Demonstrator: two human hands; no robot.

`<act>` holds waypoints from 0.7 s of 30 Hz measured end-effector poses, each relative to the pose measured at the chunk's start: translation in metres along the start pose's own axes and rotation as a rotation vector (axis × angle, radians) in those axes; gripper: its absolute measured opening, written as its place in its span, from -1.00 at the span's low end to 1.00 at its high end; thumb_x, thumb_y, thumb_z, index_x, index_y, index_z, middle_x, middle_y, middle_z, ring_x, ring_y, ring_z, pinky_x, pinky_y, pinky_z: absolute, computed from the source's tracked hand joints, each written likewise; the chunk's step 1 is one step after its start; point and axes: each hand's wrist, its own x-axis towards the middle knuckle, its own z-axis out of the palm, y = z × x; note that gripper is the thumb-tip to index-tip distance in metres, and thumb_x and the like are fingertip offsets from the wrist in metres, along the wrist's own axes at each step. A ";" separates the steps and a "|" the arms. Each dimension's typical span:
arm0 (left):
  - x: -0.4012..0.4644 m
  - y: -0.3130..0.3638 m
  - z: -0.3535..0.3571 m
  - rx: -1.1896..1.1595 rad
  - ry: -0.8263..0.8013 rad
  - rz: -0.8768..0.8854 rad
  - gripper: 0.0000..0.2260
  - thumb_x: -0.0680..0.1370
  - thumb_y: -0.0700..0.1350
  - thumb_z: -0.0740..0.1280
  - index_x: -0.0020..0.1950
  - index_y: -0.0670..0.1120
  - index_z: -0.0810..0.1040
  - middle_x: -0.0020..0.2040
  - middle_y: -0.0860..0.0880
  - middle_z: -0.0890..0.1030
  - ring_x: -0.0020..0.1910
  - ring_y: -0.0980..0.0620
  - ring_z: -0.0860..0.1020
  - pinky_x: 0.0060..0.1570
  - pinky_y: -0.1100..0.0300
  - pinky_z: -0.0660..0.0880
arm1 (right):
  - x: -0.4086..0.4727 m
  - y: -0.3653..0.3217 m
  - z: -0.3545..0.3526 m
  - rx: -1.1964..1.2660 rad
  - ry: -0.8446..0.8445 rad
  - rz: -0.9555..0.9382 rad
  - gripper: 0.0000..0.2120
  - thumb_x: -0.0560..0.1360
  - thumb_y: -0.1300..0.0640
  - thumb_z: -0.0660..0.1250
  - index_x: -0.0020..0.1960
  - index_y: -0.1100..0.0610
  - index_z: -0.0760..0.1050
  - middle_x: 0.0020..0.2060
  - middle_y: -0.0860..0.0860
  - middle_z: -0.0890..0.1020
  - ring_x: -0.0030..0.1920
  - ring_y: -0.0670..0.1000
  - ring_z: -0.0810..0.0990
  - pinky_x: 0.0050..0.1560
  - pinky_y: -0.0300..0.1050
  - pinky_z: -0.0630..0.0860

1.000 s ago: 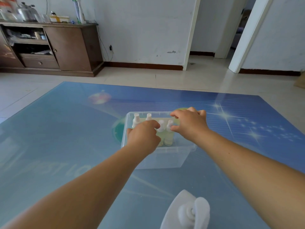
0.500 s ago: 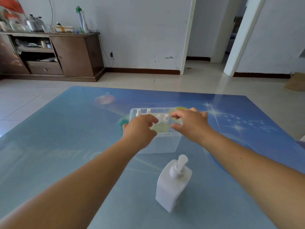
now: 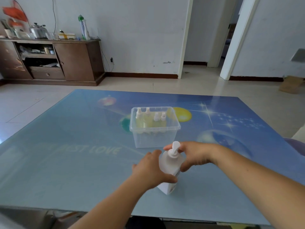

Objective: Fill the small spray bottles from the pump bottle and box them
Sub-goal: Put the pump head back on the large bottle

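Note:
A white pump bottle (image 3: pixel 170 164) stands on the blue glass table (image 3: pixel 82 162) near its front edge. My left hand (image 3: pixel 151 171) wraps the bottle's left side and lower body. My right hand (image 3: pixel 194 154) holds its right side by the shoulder, thumb near the pump head. Behind them stands a clear plastic box (image 3: pixel 155 134) with several small spray bottles (image 3: pixel 151 119) upright inside, holding pale yellow liquid and fitted with white caps. Both hands are apart from the box.
A yellow ball print (image 3: pixel 180 114) shows on the table behind the box. A brown wooden cabinet (image 3: pixel 54 61) stands at the far left wall. A cardboard box (image 3: pixel 291 84) lies on the floor at the far right. Doorways open at the back right.
Both hands have left the clear box and come back toward me, closing on the pump bottle. The view has tilted up and back, showing more of the table.

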 end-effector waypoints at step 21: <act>0.018 0.013 -0.103 -0.178 0.504 0.383 -0.40 0.30 -0.06 0.52 0.31 -0.01 0.42 0.20 -0.03 0.52 0.13 -0.02 0.49 0.11 0.01 0.47 | 0.002 -0.041 -0.068 0.130 0.573 -0.333 -0.38 0.25 0.05 0.59 0.27 -0.03 0.48 0.12 -0.07 0.51 0.08 -0.06 0.54 0.11 -0.14 0.53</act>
